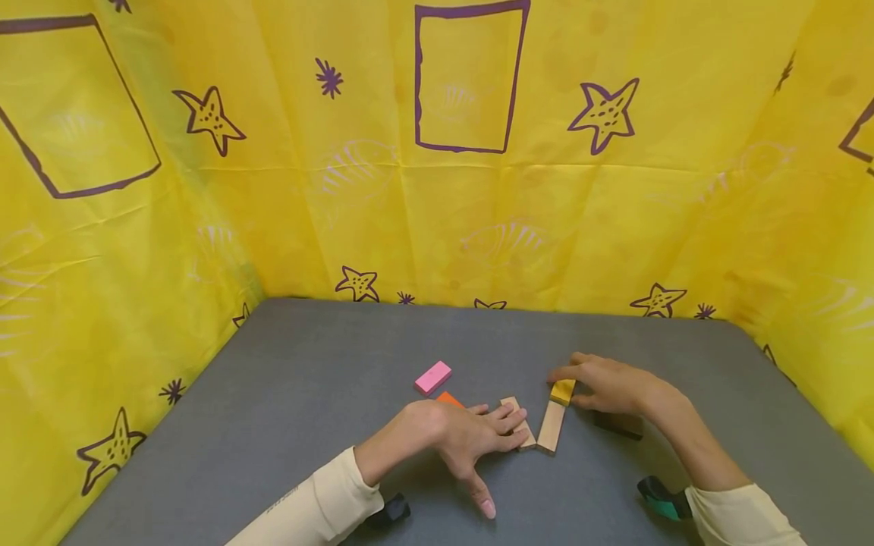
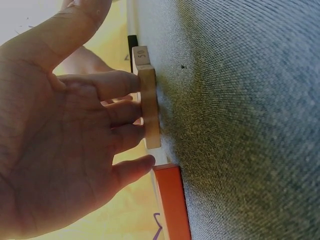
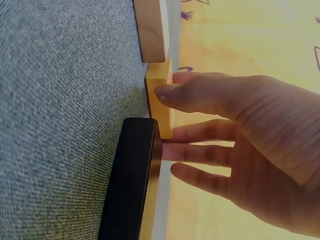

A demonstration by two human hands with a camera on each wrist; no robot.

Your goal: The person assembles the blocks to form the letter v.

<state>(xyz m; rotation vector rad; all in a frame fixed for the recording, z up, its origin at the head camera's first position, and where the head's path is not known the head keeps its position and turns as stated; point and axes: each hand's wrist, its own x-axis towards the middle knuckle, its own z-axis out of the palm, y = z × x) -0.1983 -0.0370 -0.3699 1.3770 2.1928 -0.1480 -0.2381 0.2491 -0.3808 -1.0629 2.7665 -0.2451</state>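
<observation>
A person's right hand (image 1: 608, 385) works a pinching grip, thumb and fingertips closed on a yellow block (image 1: 563, 393) at the far end of a plain wooden block (image 1: 551, 427). The left hand (image 1: 471, 436), its grip spread wide, rests straight fingers on a second wooden block (image 2: 150, 110). An orange block (image 2: 172, 202) and a pink block (image 1: 433, 378) lie leftward, a black block (image 3: 127, 170) rightward, on a gray counter (image 1: 328, 356) backed by yellow cloth (image 1: 287, 197) with purple starfish. One wooden block end (image 2: 141, 54) reads "50"; lettering on the left sleeve (image 1: 314, 497) is illegible.
</observation>
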